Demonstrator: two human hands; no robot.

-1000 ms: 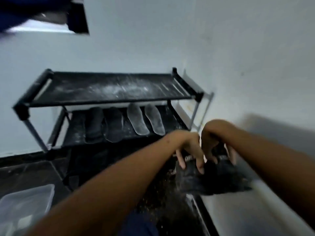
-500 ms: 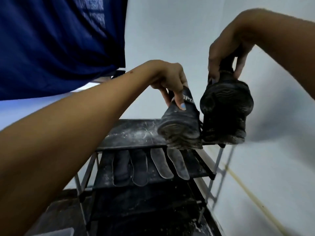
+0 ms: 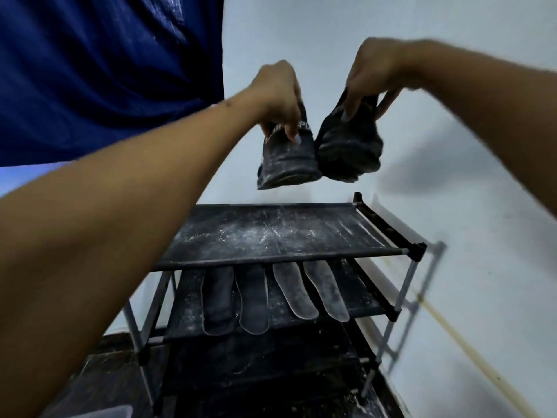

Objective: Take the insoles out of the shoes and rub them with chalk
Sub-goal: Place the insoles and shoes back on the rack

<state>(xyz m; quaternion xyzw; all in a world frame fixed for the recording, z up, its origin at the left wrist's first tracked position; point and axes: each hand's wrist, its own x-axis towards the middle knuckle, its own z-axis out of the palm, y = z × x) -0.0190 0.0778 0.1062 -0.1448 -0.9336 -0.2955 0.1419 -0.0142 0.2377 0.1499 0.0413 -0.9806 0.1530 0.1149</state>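
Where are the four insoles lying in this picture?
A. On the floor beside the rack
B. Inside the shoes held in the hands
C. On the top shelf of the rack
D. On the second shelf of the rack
D: the four insoles lie side by side on the second shelf of the rack, under the dusty top shelf, while the hands hold only the two shoes above it.

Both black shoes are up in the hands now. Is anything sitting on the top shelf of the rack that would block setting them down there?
Nothing visible does. The left hand and right hand hold the two black shoes above the dusty black top shelf, which shows only white powder. The four insoles lie on the shelf below.
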